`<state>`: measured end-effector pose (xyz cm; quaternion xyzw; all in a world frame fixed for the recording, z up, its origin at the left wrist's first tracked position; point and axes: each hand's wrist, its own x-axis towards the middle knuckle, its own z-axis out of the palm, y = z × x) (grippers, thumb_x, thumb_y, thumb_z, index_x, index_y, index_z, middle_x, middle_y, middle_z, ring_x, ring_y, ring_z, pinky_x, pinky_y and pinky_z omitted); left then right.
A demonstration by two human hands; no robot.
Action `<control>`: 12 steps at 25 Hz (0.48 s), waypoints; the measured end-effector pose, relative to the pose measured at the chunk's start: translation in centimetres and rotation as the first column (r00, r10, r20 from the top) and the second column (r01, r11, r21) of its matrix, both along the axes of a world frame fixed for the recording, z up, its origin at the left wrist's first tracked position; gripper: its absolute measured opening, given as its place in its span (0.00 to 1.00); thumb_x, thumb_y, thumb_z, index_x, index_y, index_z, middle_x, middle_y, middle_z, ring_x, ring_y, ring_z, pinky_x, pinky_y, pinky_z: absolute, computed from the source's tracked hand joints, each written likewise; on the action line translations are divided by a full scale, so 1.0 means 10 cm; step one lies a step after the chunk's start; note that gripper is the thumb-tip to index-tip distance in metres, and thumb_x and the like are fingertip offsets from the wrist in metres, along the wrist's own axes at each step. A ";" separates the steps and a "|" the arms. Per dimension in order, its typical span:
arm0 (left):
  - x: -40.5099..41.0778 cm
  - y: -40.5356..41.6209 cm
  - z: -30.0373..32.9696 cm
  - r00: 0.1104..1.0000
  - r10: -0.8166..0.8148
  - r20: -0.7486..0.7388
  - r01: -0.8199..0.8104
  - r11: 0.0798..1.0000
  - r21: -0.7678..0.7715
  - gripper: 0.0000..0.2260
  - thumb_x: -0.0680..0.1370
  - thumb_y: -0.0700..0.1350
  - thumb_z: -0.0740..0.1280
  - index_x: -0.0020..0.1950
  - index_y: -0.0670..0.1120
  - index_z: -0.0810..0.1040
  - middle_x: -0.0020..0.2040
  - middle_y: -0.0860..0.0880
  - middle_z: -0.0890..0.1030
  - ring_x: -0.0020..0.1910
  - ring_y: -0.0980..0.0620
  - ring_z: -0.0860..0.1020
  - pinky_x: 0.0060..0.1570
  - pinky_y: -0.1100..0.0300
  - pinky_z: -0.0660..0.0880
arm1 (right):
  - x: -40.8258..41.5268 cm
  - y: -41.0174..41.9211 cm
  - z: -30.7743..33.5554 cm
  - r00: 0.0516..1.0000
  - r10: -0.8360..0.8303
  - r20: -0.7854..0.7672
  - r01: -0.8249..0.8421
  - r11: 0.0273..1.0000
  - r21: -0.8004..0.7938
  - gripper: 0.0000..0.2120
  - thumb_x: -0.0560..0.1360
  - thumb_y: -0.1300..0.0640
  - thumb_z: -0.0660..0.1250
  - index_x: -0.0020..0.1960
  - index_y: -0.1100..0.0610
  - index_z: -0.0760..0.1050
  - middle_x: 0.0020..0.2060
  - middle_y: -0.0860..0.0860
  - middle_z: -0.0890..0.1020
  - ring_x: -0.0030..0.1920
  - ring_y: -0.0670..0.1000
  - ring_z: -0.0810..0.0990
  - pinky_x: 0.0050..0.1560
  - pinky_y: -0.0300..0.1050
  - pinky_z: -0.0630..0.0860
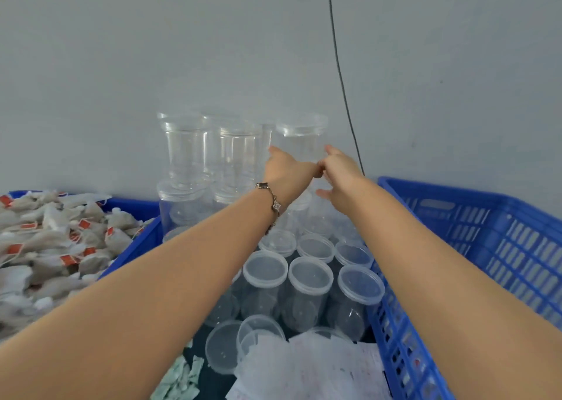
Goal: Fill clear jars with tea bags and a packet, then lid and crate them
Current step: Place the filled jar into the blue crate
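Head view: both arms reach forward to a clear jar (pixel 301 144) standing on the top tier of a stack against the grey wall. The left hand (pixel 284 171) wraps the jar's left side and the right hand (pixel 337 176) its right side, fingers curled round it, thumbs nearly meeting in front. A bracelet (pixel 273 203) circles the left wrist. Just left of the held jar stand more stacked jars (pixel 213 153), upside down on lidded ones.

Below the hands, lidded jars (pixel 310 278) crowd upright, rim against rim, in the gap between two crates. Nearer the camera lie loose lids (pixel 225 345), white printed sheets (pixel 319 369) whose writing is too blurred to read, and pale green packets (pixel 179 381).

Left of the left arm, a blue crate (pixel 133 241) is heaped with tea bags (pixel 51 241) bearing small red tags; no lettering is legible. Right of the right arm, a slatted blue crate (pixel 486 247) has its near rim touching the lidded jars. A thin black cable (pixel 343 80) hangs down the wall just right of the right hand. Open wall rises above the stack.
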<state>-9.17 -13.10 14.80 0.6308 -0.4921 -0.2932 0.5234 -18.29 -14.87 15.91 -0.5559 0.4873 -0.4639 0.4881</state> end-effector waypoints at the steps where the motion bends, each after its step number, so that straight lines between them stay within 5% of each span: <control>1: -0.02 0.18 -0.03 0.997 0.013 -0.074 -0.012 1.000 0.019 0.45 0.72 0.43 0.72 0.78 0.40 0.45 0.71 0.40 0.67 0.66 0.43 0.71 0.55 0.58 0.68 | -0.04 0.21 -0.02 1.000 0.010 -0.013 -0.010 1.000 -0.008 0.29 0.76 0.64 0.56 0.75 0.47 0.57 0.72 0.48 0.64 0.61 0.49 0.66 0.58 0.50 0.69; 5: -0.01 0.88 -0.31 0.976 0.088 -0.199 -0.073 0.994 0.082 0.41 0.68 0.50 0.76 0.73 0.42 0.58 0.67 0.41 0.70 0.62 0.43 0.73 0.60 0.47 0.74 | -0.07 1.13 -0.30 0.998 0.065 0.009 -0.065 0.998 -0.008 0.21 0.81 0.52 0.56 0.73 0.49 0.62 0.71 0.47 0.66 0.63 0.47 0.67 0.60 0.52 0.67; 8: 0.13 1.37 -0.62 0.990 0.136 -0.032 -0.131 0.982 0.134 0.42 0.65 0.55 0.77 0.70 0.41 0.60 0.67 0.41 0.69 0.62 0.42 0.73 0.55 0.51 0.74 | -0.02 1.78 -0.64 0.990 0.138 0.014 -0.139 0.989 0.059 0.10 0.81 0.51 0.55 0.58 0.47 0.73 0.60 0.48 0.71 0.53 0.44 0.70 0.58 0.50 0.67; 12: 0.30 1.99 -1.08 0.994 0.093 0.051 -0.098 0.989 0.111 0.39 0.64 0.56 0.78 0.65 0.41 0.64 0.60 0.45 0.74 0.50 0.50 0.74 0.41 0.60 0.72 | 0.06 2.34 -1.08 0.983 0.181 0.006 -0.179 0.966 0.186 0.16 0.80 0.47 0.56 0.66 0.50 0.69 0.64 0.46 0.71 0.65 0.50 0.69 0.59 0.52 0.70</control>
